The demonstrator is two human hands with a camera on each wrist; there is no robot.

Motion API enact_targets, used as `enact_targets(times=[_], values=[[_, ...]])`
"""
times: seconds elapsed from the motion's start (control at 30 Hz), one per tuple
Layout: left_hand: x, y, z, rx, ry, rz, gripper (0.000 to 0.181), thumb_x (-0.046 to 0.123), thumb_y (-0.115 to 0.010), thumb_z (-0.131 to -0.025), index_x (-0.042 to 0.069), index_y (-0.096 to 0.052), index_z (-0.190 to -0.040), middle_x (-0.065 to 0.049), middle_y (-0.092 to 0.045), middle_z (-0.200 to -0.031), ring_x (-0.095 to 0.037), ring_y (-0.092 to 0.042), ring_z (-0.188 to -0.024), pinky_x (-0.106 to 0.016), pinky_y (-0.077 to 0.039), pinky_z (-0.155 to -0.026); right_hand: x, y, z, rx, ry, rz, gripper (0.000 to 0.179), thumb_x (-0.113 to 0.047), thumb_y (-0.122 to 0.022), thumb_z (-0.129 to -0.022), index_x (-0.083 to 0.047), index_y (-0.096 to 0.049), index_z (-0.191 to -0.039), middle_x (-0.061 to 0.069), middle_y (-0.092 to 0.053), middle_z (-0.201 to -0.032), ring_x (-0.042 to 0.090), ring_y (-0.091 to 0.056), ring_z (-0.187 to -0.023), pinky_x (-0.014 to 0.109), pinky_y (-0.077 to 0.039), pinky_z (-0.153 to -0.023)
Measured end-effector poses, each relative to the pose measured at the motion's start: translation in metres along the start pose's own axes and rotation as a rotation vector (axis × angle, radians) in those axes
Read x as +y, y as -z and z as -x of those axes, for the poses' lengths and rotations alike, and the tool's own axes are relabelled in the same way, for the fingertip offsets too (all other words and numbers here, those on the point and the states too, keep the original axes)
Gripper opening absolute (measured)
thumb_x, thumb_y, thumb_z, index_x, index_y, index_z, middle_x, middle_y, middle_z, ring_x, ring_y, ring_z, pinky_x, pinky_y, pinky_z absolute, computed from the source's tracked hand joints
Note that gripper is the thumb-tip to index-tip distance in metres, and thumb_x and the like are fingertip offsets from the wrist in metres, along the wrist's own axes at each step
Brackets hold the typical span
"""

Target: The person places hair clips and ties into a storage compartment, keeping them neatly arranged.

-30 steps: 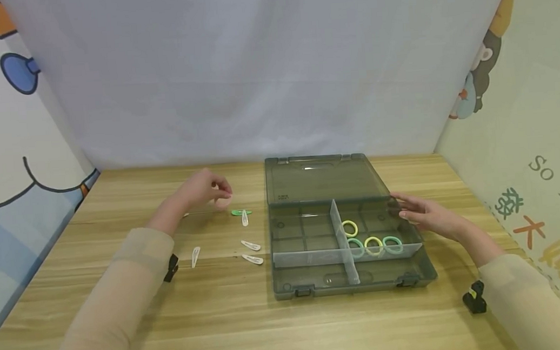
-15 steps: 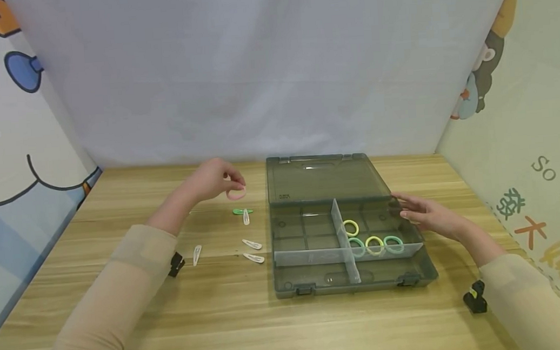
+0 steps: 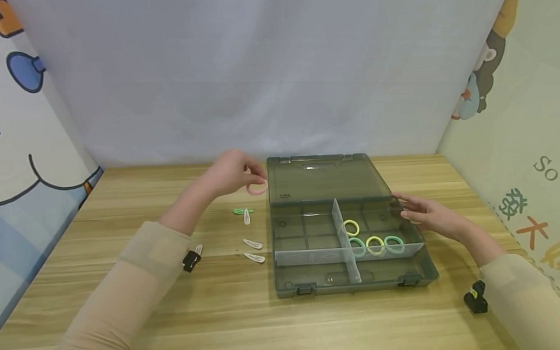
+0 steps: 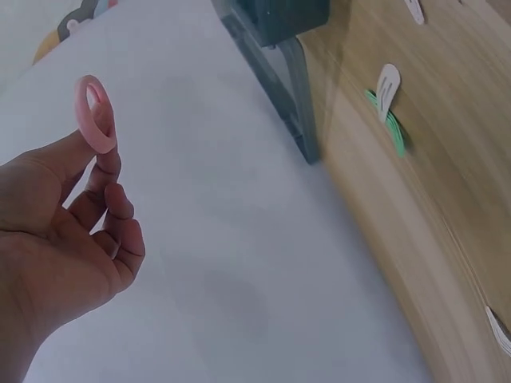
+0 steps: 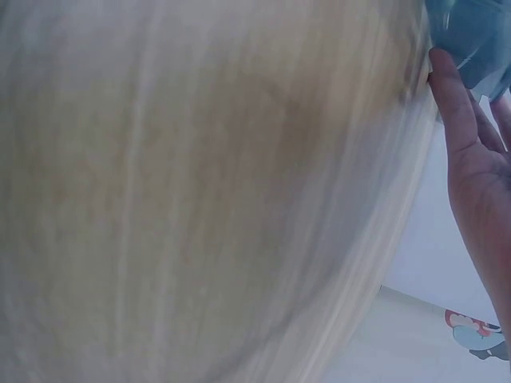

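My left hand (image 3: 235, 172) pinches a pink hair tie (image 3: 256, 193) between thumb and fingertips, up near the left edge of the box's lid (image 3: 326, 180). The left wrist view shows the pink hair tie (image 4: 85, 120) raised above the table, the other fingers curled below it. With straight fingers, my right hand (image 3: 426, 216) touches the right wall of the dark, see-through divided box (image 3: 308, 227). Its upper right compartment holds yellow and green hair ties (image 3: 393, 244). The right wrist view has the right hand (image 5: 479, 171) against the box's side.
Left of the box lie several white snap clips (image 3: 252, 244) and one green clip (image 3: 238, 211) partly under a white one. Pale dividers (image 3: 310, 257) stand up inside the box. A white cloth (image 3: 263, 78) hangs behind the wooden table (image 3: 252, 329).
The left hand has moved right with the pink hair tie, past the green clip to beside the lid. My right hand and the box stay in place.
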State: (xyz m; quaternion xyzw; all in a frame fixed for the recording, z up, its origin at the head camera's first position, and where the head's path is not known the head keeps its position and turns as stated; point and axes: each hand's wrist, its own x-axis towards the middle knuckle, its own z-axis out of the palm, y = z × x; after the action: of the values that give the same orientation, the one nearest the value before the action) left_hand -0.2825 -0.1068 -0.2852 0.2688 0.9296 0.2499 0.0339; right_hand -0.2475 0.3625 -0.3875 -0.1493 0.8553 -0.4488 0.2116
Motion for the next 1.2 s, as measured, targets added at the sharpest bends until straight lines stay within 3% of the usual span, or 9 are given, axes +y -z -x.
enact_targets(times=[0.17,0.63,0.8,1.03,1.2], values=[[0.017,0.0,-0.002,0.0,-0.039,-0.003,0.012,0.023,-0.067,-0.088,0.014,-0.075,-0.087,0.002,-0.07,-0.082,-0.015,-0.046,-0.065,-0.029,-0.036,-0.063,0.0,0.0,0.0,-0.001,0.001,0.003,0.063,-0.032,-0.045,-0.101,-0.015,-0.013,-0.152,0.028,-0.009,-0.154,0.05,-0.011,-0.138,0.068,-0.03,-0.097],[0.062,-0.007,-0.023,-0.008,-0.097,0.057,0.009,0.022,-0.069,-0.087,0.016,-0.072,-0.081,0.005,-0.068,-0.076,-0.014,-0.058,-0.074,-0.028,-0.045,-0.073,-0.001,0.001,0.001,0.003,0.008,0.002,0.064,-0.031,-0.045,-0.101,-0.013,-0.012,-0.152,0.029,-0.009,-0.153,0.05,-0.016,-0.136,0.067,-0.032,-0.096],[0.079,-0.013,-0.03,-0.035,-0.11,0.089,0.008,0.021,-0.07,-0.086,0.015,-0.072,-0.081,0.005,-0.069,-0.076,-0.012,-0.059,-0.074,-0.026,-0.045,-0.073,0.002,0.001,0.001,-0.005,0.01,-0.012,0.063,-0.031,-0.044,-0.101,-0.013,-0.012,-0.152,0.028,-0.008,-0.153,0.05,-0.015,-0.137,0.068,-0.031,-0.096],[0.097,-0.024,-0.041,-0.038,-0.192,0.021,0.008,0.023,-0.071,-0.085,0.016,-0.074,-0.084,0.005,-0.069,-0.078,-0.011,-0.058,-0.077,-0.024,-0.043,-0.076,0.0,0.0,0.003,0.002,0.013,-0.005,0.063,-0.031,-0.044,-0.101,-0.013,-0.012,-0.152,0.028,-0.008,-0.154,0.05,-0.013,-0.137,0.068,-0.031,-0.096],[0.11,-0.038,-0.051,-0.058,-0.231,0.007,0.011,0.025,-0.071,-0.085,0.014,-0.074,-0.085,0.003,-0.07,-0.079,-0.01,-0.059,-0.076,-0.021,-0.043,-0.072,-0.001,0.0,0.003,0.006,0.012,0.0,0.063,-0.031,-0.044,-0.101,-0.013,-0.012,-0.152,0.027,-0.009,-0.154,0.05,-0.015,-0.137,0.067,-0.032,-0.096]])
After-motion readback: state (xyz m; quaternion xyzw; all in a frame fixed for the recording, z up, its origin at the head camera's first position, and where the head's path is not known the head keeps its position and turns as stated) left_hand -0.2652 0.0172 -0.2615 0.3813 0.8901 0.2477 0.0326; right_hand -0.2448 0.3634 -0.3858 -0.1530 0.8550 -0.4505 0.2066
